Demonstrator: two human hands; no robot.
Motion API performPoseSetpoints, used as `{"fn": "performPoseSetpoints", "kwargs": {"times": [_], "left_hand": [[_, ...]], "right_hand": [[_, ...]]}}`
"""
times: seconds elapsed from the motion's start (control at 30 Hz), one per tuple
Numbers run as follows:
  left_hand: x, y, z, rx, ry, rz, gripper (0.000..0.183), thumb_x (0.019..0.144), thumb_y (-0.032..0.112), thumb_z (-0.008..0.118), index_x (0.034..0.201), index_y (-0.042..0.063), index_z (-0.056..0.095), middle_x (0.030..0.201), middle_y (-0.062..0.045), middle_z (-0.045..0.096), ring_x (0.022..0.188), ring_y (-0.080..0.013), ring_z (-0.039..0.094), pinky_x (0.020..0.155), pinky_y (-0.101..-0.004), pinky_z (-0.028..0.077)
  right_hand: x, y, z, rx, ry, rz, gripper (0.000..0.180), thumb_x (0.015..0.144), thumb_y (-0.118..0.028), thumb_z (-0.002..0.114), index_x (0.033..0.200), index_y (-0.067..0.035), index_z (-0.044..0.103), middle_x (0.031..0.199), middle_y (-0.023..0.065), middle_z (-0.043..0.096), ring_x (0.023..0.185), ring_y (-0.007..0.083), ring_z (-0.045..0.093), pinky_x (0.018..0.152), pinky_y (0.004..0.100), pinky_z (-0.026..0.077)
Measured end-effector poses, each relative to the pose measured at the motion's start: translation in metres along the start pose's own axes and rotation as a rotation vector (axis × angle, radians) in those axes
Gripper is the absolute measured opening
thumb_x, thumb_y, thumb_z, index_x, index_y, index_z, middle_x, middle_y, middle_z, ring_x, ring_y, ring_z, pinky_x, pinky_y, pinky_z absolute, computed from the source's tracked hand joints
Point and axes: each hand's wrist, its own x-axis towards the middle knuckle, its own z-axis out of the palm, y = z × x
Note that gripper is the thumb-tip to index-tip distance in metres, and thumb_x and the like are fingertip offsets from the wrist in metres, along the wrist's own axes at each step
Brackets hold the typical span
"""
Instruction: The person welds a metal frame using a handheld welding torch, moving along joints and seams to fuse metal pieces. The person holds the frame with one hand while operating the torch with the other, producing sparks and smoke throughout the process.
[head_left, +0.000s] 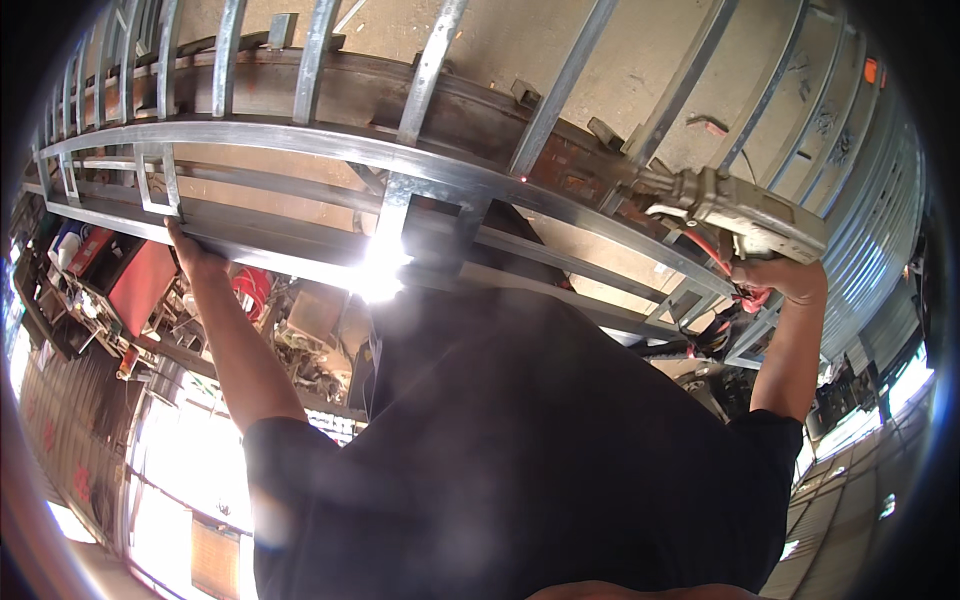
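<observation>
A welded frame of shiny square metal tube (262, 135) spans the space before me, its long rails bent by the lens. My left hand (199, 259) grips the near rail at the left, thumb against a short upright; its other fingers are hidden. At the right, my right hand (784, 277) is bent at the wrist beside a worn, grey, box-shaped metal device (757, 214), possibly a vise or clamp. Its fingers curl near a red cable or strip (705, 251) and a red cloth-like piece (754, 298). Whether they close on either, I cannot tell.
Long metal bars (562, 82) run outward beyond the frame, over a rusty steel beam (360, 90). Small metal pieces lie on the concrete floor (637, 52). Behind at left are a red cabinet (142, 289) and a red bucket (251, 292). Strong glare hides part of the near rail.
</observation>
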Motion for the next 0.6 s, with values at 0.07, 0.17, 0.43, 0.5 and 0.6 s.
{"fn": "performPoseSetpoints", "kwargs": {"times": [0.07,0.17,0.43,0.5,0.6], "left_hand": [[0.007,-0.013,-0.008,0.014,-0.029,0.006,0.079,0.1,0.07,0.046,0.151,0.011,0.049,0.157,-0.011,0.047,0.142,-0.0311,0.046,0.12,-0.0483,0.035],[0.06,-0.032,-0.039,-0.03,-0.13,0.194,0.084,0.095,0.071,0.057,0.147,0.005,0.052,0.149,-0.012,0.055,0.133,-0.0297,0.053,0.113,-0.0465,0.043],[0.001,-0.016,0.019,-0.069,0.191,0.264,0.067,0.091,0.05,0.074,0.139,0.007,0.055,0.122,-0.013,0.067,0.107,-0.0285,0.063,0.098,-0.045,0.049],[-0.024,0.0,0.023,-0.048,0.264,0.232,0.069,0.092,0.046,0.076,0.143,0.007,0.053,0.126,-0.015,0.067,0.114,-0.028,0.064,0.101,-0.0422,0.048],[-0.021,-0.003,0.008,-0.069,0.227,0.325,0.07,0.094,0.043,0.075,0.147,0.006,0.049,0.129,-0.016,0.066,0.117,-0.0284,0.063,0.104,-0.0411,0.047]], "right_hand": [[-0.004,-0.008,0.021,0.094,0.053,-0.044,0.048,0.073,-0.013,0.091,0.111,0.003,0.066,0.084,0.0069,0.067,0.064,0.0108,0.058,0.052,0.0261,0.046],[-0.01,-0.016,0.062,0.024,0.124,-0.278,0.063,0.072,-0.035,0.093,0.113,0.003,0.064,0.087,0.0091,0.067,0.063,0.0127,0.062,0.051,0.0268,0.049],[-0.017,-0.103,0.223,-0.039,-0.019,-0.409,0.062,0.079,-0.037,0.086,0.122,0.0,0.061,0.091,0.0076,0.068,0.08,0.0171,0.067,0.074,0.031,0.053],[-0.025,-0.123,0.254,-0.038,-0.033,-0.435,0.048,0.077,-0.024,0.085,0.115,-0.001,0.066,0.089,0.0065,0.07,0.081,0.0163,0.07,0.073,0.0311,0.055],[-0.037,-0.151,0.308,-0.09,0.001,-0.421,0.05,0.077,-0.027,0.085,0.114,-0.001,0.066,0.087,0.0059,0.07,0.079,0.0148,0.069,0.072,0.0285,0.054]]}}
